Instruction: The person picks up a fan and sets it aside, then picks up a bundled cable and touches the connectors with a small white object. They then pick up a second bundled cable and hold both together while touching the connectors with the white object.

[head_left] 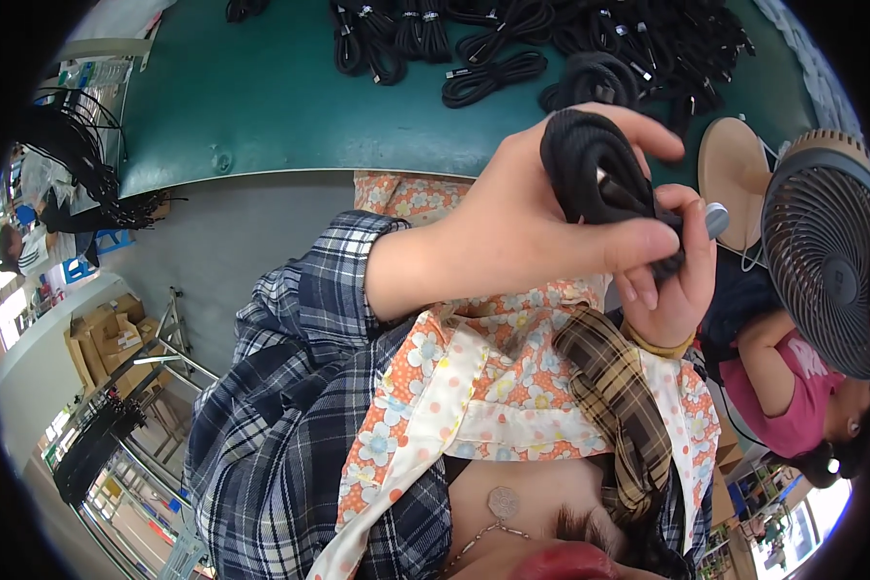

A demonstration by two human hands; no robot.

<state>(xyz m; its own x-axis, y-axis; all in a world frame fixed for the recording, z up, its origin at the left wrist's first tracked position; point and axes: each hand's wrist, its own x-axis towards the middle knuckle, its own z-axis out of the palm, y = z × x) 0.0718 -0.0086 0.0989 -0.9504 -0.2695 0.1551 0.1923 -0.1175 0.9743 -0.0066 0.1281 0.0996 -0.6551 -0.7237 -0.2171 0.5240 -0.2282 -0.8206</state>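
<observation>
A coiled black cable (594,169) is held up in front of my chest, near the edge of the green table. My left hand (517,217) reaches in from the left, its thumb and fingers closed round the coil. At the coil's lower right end, the fingers of my right hand (684,304) are curled against it, partly hidden behind the cable and my left thumb. A small light patch, perhaps a connector, shows inside the loop. Beside the right fingers sits a small grey round piece (715,220); what it belongs to I cannot make out.
The green table (261,106) carries a heap of coiled black cables (638,43) at its far right. A round fan (831,261) on a tan base (732,179) stands right. Another person in a pink top (793,396) sits beyond it. Black cables (82,159) hang at left, above cardboard boxes (111,338).
</observation>
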